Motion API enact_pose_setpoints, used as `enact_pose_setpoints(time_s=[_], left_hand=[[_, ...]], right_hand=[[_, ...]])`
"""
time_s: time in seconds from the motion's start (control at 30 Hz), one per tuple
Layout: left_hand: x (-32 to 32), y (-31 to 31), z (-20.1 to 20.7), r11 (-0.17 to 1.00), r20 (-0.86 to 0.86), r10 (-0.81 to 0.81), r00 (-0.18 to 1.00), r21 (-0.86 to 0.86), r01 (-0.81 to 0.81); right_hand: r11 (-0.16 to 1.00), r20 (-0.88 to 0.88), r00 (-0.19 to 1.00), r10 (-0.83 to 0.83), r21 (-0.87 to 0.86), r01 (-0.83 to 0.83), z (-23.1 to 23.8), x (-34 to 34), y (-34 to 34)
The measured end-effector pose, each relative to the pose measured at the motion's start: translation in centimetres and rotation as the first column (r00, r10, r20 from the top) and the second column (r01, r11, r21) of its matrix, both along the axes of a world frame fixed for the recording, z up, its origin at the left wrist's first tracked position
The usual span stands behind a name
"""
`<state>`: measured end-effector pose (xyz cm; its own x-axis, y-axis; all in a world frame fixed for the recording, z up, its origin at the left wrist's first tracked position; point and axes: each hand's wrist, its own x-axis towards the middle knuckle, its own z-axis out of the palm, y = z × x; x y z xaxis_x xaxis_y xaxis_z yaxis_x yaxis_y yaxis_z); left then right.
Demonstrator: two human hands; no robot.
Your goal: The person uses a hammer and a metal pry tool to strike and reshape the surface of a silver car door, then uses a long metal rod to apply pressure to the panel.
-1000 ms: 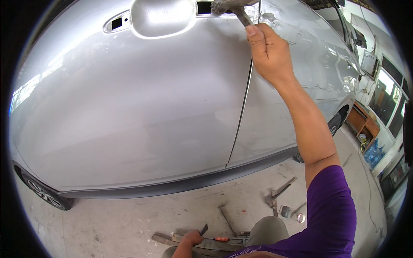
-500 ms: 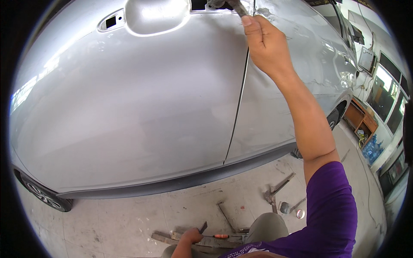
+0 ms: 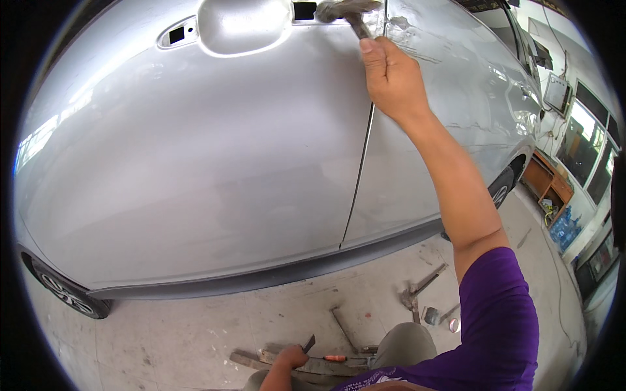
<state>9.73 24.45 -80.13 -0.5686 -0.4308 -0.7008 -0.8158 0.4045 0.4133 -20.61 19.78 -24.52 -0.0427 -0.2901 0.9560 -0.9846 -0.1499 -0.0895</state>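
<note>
My right hand (image 3: pixel 396 81) is raised at the top, closed round the handle of a hammer (image 3: pixel 347 10). The hammer's dark, slightly blurred head is in front of the silver car door (image 3: pixel 215 150), near the dark cutout beside the rounded handle recess (image 3: pixel 244 26). Whether it touches the metal I cannot tell. Low by my lap, my left hand (image 3: pixel 291 358) is closed on a flat dark metal bar (image 3: pixel 310 343), whose end sticks up past the fingers. To the hammer's right, the neighbouring panel (image 3: pixel 417 163) has scuffs and creases beyond the door seam.
On the floor lie another hammer (image 3: pixel 407 298), a dark block-headed tool (image 3: pixel 431 316), a tape roll (image 3: pixel 454 324), a thin bent rod (image 3: pixel 342 328) and an orange-handled tool (image 3: pixel 336 358). Long worn bars (image 3: pixel 246 360) lie by my legs. A wooden cabinet (image 3: pixel 551 182) stands at right.
My right hand has moved slightly down and left, bringing the hammer's head further into view. My left hand with the metal bar has hardly moved.
</note>
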Motion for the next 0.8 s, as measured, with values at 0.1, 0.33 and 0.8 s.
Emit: enact_pose_setpoints(time_s=[0.1,0.33,0.8], left_hand=[[-0.1,-0.5,0.7,0.998,0.048,-0.015,0.999,0.057,0.012],[0.3,-0.3,0.2,1.0,0.019,0.011,1.0,0.011,-0.011],[-0.2,0.1,0.9,0.999,0.025,-0.044,0.999,0.005,0.044]], right_hand=[[1.0,0.031,0.999,0.015,0.001,-0.015,0.6,1.0,0.5],[0.992,0.081,0.996,-0.043,0.121,0.033,1.0,2.2,0.6],[0.989,0.16,0.978,0.133,-0.089,-0.12,1.1,0.2,1.3]])
